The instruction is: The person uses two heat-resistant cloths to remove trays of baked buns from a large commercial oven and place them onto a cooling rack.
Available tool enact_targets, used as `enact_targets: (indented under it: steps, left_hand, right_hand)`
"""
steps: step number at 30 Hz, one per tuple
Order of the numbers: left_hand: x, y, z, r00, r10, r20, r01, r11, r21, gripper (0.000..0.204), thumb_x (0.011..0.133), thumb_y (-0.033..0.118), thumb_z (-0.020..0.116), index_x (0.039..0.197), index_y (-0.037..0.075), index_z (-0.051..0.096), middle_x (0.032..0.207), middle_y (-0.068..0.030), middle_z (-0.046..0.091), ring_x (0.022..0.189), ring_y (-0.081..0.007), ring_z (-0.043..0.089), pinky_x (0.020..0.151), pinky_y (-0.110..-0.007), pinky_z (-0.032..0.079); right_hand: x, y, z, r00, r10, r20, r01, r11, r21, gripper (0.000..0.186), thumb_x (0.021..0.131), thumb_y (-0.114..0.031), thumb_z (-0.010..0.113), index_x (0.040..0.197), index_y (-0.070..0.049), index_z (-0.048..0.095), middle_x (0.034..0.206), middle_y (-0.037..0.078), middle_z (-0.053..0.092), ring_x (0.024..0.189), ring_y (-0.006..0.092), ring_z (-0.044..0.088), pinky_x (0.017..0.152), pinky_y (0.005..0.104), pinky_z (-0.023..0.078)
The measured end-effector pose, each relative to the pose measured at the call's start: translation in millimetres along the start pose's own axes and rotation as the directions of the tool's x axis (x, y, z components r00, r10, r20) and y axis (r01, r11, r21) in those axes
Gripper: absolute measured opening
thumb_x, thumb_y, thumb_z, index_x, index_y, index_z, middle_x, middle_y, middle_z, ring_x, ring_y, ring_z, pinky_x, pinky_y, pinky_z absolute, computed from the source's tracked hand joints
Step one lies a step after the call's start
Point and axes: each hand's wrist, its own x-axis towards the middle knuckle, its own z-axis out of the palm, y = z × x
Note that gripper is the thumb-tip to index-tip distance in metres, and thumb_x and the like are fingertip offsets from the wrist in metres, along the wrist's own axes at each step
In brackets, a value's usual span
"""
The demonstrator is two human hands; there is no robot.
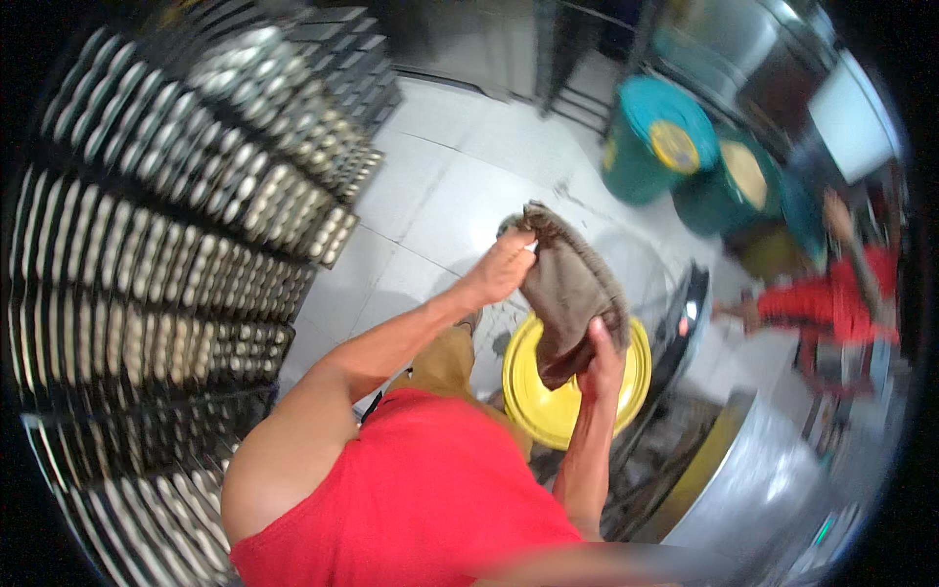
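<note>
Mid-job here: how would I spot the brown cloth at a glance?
From the red shirt at bottom centre, follow the bare arms upward. The left hand and right hand hold the brown cloth, partly hiding a round yellow lid. It is dull, creased fabric; the lid is smooth, bright yellow.

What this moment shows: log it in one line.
left hand: grips brown cloth | right hand: grips cloth's lower end | below: yellow round container | ahead right: green lidded bin
</note>
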Motion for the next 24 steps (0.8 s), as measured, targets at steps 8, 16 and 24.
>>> enact_targets:
  steps: [8,16,24]
  left_hand:
    - [51,-161,-88,0.792,-0.275,-0.545,0.548,0.714,0.435,0.067,0.087,0.033,0.065,0.140,0.006,0.035,0.139,-0.0194,0.040,0.123,-0.0325,0.043,0.106,-0.044,0.032]
    - [75,-170,-214,0.831,-0.378,0.409,0.533,0.328,-0.780,0.055,0.098,0.035,0.042,0.144,0.008,0.030,0.146,-0.0074,0.038,0.131,-0.0242,0.041,0.111,-0.040,0.031]
    - [107,-170,-247,0.766,-0.445,0.463,0.541,0.059,-0.839,0.055,0.097,0.036,0.043,0.143,0.009,0.032,0.145,-0.0077,0.039,0.130,-0.0241,0.041,0.111,-0.041,0.032]
  right_hand:
    - [86,61,193,0.932,0.267,0.244,-0.114,0.858,-0.501,0.017,0.093,-0.013,0.059,0.103,-0.001,0.065,0.077,0.001,0.061,0.066,0.0079,0.051,0.059,0.0262,0.044]
    - [240,71,226,0.981,0.141,0.131,-0.022,0.760,-0.650,0.022,0.089,-0.017,0.064,0.099,0.001,0.067,0.085,0.004,0.067,0.079,0.0115,0.058,0.074,0.0320,0.050]
    - [375,54,208,0.993,-0.068,0.095,0.116,0.455,-0.883,0.056,0.080,-0.038,0.072,0.120,0.000,0.059,0.098,0.015,0.068,0.089,0.0232,0.064,0.081,0.0339,0.050]
